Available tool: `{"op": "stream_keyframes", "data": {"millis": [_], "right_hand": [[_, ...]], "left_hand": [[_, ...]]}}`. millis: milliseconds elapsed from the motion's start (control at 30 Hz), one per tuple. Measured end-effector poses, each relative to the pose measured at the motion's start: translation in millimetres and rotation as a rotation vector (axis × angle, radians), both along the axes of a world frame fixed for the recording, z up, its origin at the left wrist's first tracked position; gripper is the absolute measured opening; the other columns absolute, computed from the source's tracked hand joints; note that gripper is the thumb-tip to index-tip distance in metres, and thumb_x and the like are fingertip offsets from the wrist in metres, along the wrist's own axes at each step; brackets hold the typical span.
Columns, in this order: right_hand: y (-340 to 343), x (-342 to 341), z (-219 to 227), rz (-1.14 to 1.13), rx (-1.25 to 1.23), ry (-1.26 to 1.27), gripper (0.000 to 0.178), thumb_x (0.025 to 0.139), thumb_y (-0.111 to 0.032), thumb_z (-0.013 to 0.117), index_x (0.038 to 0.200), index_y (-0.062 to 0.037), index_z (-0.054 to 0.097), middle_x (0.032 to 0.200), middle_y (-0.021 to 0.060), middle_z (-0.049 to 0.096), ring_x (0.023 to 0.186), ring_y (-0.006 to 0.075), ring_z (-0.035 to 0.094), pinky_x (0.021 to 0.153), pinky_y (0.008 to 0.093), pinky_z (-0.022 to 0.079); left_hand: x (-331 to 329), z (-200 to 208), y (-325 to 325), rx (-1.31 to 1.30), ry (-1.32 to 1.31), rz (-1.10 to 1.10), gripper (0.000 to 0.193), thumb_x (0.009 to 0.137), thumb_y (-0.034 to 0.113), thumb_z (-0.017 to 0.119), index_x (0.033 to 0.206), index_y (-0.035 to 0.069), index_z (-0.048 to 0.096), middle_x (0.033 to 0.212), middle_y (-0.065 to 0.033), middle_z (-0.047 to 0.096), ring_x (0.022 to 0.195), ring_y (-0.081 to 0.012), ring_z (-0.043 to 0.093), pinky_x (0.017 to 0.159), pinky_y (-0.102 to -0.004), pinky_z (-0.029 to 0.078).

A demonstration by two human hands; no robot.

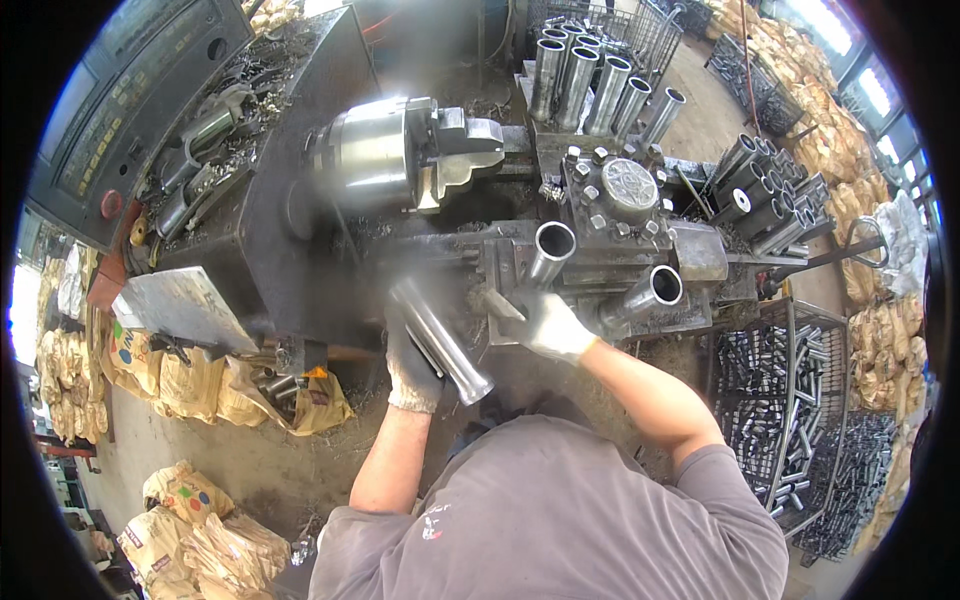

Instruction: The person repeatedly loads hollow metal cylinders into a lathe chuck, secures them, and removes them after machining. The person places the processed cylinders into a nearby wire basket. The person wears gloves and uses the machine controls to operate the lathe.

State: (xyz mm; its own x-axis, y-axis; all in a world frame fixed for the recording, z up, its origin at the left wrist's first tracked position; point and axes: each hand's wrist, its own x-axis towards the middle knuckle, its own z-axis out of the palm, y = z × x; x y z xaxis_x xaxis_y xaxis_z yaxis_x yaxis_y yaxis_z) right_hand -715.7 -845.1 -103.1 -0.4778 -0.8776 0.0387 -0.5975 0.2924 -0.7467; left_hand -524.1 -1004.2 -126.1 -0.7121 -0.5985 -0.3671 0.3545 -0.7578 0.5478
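Note:
My left hand, in a white glove with dark-stained fingers, grips a shiny metal tube that slants from upper left to lower right. The tube's lower end has a slightly wider rim. My right hand, also gloved, is closed at the front of the lathe carriage. From its fingers a flat greyish-tan piece points left; I cannot tell what it is. Just behind that hand an upright tube stands on the carriage, and another tube leans to its right.
A lathe chuck with stepped jaws sits at the back left, beside the bolted tool post. Several tubes stand behind the post; more are stacked to the right. Wire bins of metal parts and paper sacks surround me.

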Motion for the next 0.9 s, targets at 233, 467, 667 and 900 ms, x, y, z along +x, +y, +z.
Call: {"op": "stream_keyframes", "data": {"millis": [233, 467, 667, 900], "right_hand": [[-31.5, 24.0, 93.4, -0.064, 0.274, -0.416, 0.080, 0.079, -0.050, 0.088, 0.129, 0.0081, 0.066, 0.106, 0.0221, 0.078, 0.095, 0.0314, 0.077, 0.087, 0.0386, 0.060], [-30.3, -64.4, 233.8, 0.280, -0.147, 0.134, 0.079, 0.074, -0.024, 0.085, 0.144, 0.0003, 0.058, 0.116, 0.0267, 0.075, 0.103, 0.0398, 0.078, 0.093, 0.0464, 0.063], [-105.9, -259.9, 192.8, 0.255, 0.191, 1.135, 0.048, 0.076, -0.015, 0.082, 0.121, -0.0038, 0.067, 0.108, 0.0206, 0.074, 0.096, 0.0408, 0.076, 0.079, 0.0518, 0.061], [-173.8, -278.7, 117.7, 0.476, 0.694, 0.314, 0.055, 0.065, -0.044, 0.089, 0.097, -0.0003, 0.082, 0.099, 0.0225, 0.080, 0.091, 0.0381, 0.079, 0.082, 0.0448, 0.062]], "left_hand": [[-40.3, 82.5, 39.6, -0.198, 0.262, -0.061, 0.070, 0.118, 0.053, 0.035, 0.161, -0.001, 0.041, 0.158, -0.0159, 0.053, 0.147, -0.0278, 0.049, 0.127, -0.0463, 0.034], [-48.4, 73.5, -24.4, -0.723, 0.095, -0.044, 0.074, 0.103, 0.050, 0.067, 0.156, 0.001, 0.049, 0.139, -0.0155, 0.066, 0.131, -0.0281, 0.065, 0.111, -0.0474, 0.053], [15.6, -73.5, -37.5, -0.507, -0.403, 0.178, 0.040, 0.105, 0.034, 0.072, 0.131, 0.004, 0.065, 0.110, -0.0088, 0.072, 0.098, -0.0203, 0.071, 0.090, -0.0394, 0.059], [111.9, -112.8, 9.7, -0.053, -0.680, 0.439, 0.023, 0.102, 0.032, 0.076, 0.108, 0.010, 0.071, 0.093, -0.0044, 0.072, 0.075, -0.0184, 0.065, 0.072, -0.0367, 0.054]]}}
